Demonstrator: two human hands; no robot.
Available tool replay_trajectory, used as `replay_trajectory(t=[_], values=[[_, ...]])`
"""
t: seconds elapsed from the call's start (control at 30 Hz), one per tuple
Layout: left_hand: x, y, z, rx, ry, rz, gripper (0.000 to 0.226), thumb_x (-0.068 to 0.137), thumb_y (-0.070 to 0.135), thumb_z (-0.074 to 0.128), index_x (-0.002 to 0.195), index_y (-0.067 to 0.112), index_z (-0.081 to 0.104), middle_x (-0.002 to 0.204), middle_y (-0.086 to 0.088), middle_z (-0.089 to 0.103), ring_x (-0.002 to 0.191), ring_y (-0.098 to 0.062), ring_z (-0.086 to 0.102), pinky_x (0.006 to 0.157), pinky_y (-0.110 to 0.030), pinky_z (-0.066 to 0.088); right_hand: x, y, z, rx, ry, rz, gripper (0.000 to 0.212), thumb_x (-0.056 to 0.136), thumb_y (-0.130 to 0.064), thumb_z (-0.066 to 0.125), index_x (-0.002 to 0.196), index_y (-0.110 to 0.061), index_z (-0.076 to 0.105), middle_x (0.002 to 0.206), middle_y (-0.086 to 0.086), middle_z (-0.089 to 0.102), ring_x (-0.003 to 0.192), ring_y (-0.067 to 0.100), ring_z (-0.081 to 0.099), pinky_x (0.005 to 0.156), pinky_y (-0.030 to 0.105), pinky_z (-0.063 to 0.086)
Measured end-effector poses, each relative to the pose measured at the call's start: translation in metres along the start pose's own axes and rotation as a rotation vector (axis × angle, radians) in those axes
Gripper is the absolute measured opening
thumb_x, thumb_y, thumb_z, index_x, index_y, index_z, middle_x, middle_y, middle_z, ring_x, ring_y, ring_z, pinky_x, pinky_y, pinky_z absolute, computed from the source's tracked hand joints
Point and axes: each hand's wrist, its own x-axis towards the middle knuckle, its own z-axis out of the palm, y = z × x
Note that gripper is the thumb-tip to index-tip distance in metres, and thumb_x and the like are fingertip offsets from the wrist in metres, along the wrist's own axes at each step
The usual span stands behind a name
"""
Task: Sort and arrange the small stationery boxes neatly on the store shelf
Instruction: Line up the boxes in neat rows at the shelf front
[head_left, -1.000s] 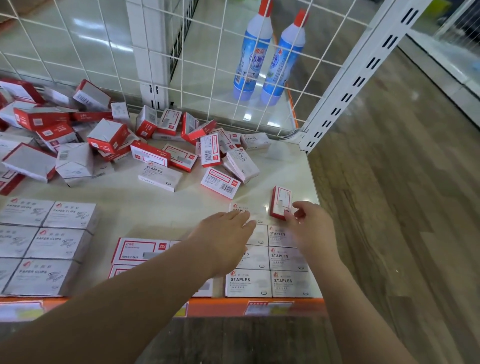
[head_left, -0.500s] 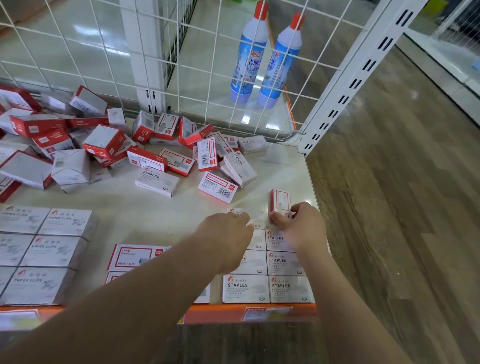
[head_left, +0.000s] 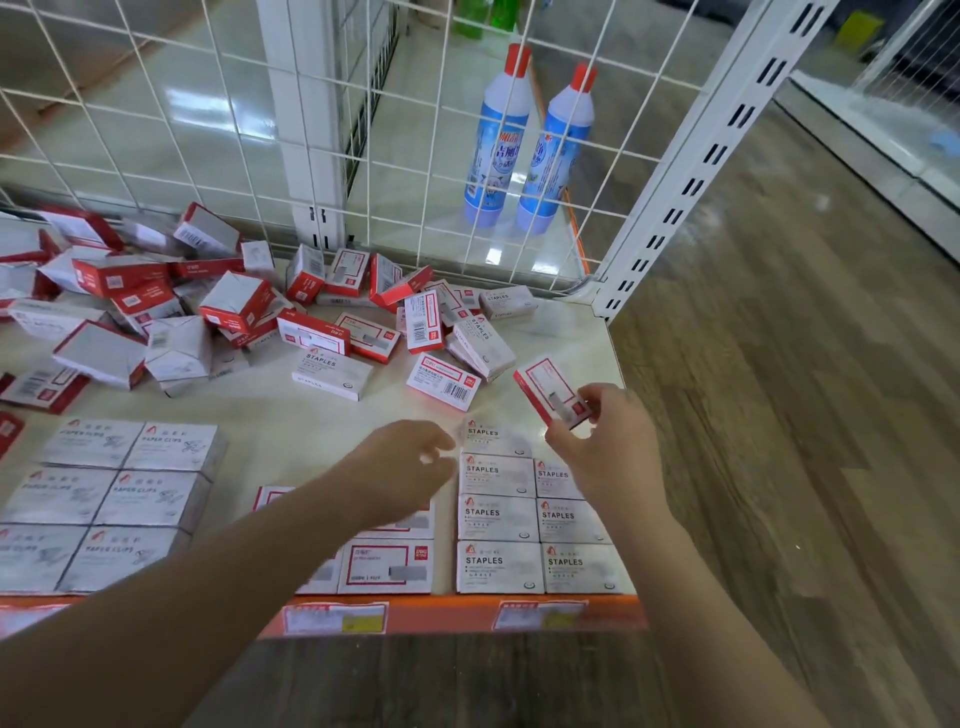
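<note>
Lifting the small red-and-white cardboard staple box (head_left: 553, 396) off the cream store shelf (head_left: 561, 332), we now pinch it in the right hand (head_left: 605, 447) above the grey "STAPLES" rows (head_left: 530, 519), left hand (head_left: 402, 467) relaxed and empty, so it awaits regrouping.

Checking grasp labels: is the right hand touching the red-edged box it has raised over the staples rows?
Touching. The head view shows the right hand pinching the red-edged box at its lower end, its fingers against the box face.
</note>
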Motion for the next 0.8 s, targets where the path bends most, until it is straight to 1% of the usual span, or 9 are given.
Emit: replay_trajectory(t=[0.1,0.17,0.2,0.27,0.37,0.47,0.53,0.67,0.8], values=[[-0.009,-0.008,-0.012,-0.158,0.032,-0.058,0.027,0.094,0.024,0.050,0.119,0.018,0.057,0.107,0.000,0.062,0.094,-0.013,0.058,0.075,-0.022,0.043,-0.020,-0.014,-0.004,0.015,-0.058,-0.092,0.036,0.079,-0.018,0.066,0.113,-0.016,0.053,0.102,-0.006,0.047,0.091,0.011,0.051,0.065,0.014,0.035],[-0.017,-0.012,-0.017,-0.260,0.032,-0.075,0.026,0.094,0.022,0.050,0.119,0.017,0.057,0.100,0.000,0.064,0.092,-0.014,0.060,0.079,-0.025,0.045,-0.033,-0.023,-0.003,0.013,-0.123,-0.142,0.041,0.080,-0.018,0.067,0.117,-0.018,0.050,0.104,-0.008,0.045,0.094,0.008,0.051,0.063,0.006,0.038],[-0.020,-0.013,-0.018,-0.312,0.027,-0.086,0.027,0.094,0.023,0.050,0.120,0.017,0.056,0.098,0.002,0.064,0.091,-0.013,0.061,0.080,-0.025,0.046,-0.040,-0.027,-0.002,0.002,-0.157,-0.163,0.044,0.080,-0.020,0.068,0.120,-0.020,0.049,0.108,-0.009,0.046,0.095,0.005,0.050,0.065,0.003,0.039],[-0.026,-0.016,-0.021,-0.384,-0.001,-0.109,0.030,0.094,0.025,0.050,0.123,0.018,0.053,0.097,0.005,0.063,0.087,-0.010,0.061,0.075,-0.022,0.048,-0.052,-0.035,0.001,-0.021,-0.224,-0.195,0.049,0.082,-0.024,0.068,0.125,-0.024,0.045,0.120,-0.009,0.047,0.102,0.004,0.051,0.076,0.006,0.044],[-0.035,-0.023,-0.023,-0.367,-0.032,-0.106,0.023,0.094,0.027,0.051,0.117,0.024,0.053,0.095,0.011,0.062,0.085,-0.010,0.060,0.065,-0.016,0.047,-0.069,-0.045,0.007,-0.057,-0.307,-0.240,0.051,0.084,-0.029,0.065,0.129,-0.029,0.040,0.131,-0.012,0.043,0.115,0.007,0.050,0.089,0.011,0.044],[-0.044,-0.033,-0.026,-0.322,-0.005,-0.102,0.003,0.093,0.022,0.053,0.093,0.025,0.054,0.087,0.015,0.062,0.086,-0.012,0.061,0.067,-0.016,0.050,-0.078,-0.051,0.013,-0.085,-0.335,-0.317,0.049,0.086,-0.032,0.063,0.129,-0.030,0.039,0.133,-0.014,0.041,0.115,0.007,0.050,0.080,0.002,0.037],[-0.048,-0.039,-0.027,-0.308,0.005,-0.113,0.009,0.091,0.018,0.057,0.085,0.025,0.055,0.085,0.014,0.063,0.084,-0.011,0.062,0.064,-0.015,0.049,-0.082,-0.054,0.015,-0.098,-0.364,-0.333,0.047,0.087,-0.030,0.061,0.128,-0.031,0.038,0.134,-0.015,0.040,0.113,0.006,0.049,0.073,-0.002,0.033],[-0.056,-0.045,-0.027,-0.315,0.007,-0.148,0.007,0.088,0.015,0.060,0.087,0.019,0.055,0.084,0.009,0.066,0.081,-0.012,0.063,0.060,-0.015,0.049,-0.085,-0.059,0.017,-0.092,-0.394,-0.360,0.046,0.089,-0.025,0.060,0.128,-0.031,0.038,0.134,-0.015,0.036,0.105,0.001,0.045,0.063,-0.007,0.031],[-0.060,-0.050,-0.028,-0.337,0.046,-0.189,0.007,0.088,0.015,0.061,0.087,0.018,0.054,0.089,0.003,0.066,0.085,-0.017,0.064,0.064,-0.019,0.051,-0.086,-0.064,0.023,-0.072,-0.384,-0.375,0.047,0.088,-0.022,0.061,0.128,-0.032,0.039,0.132,-0.016,0.036,0.104,-0.004,0.038,0.073,-0.006,0.028]])
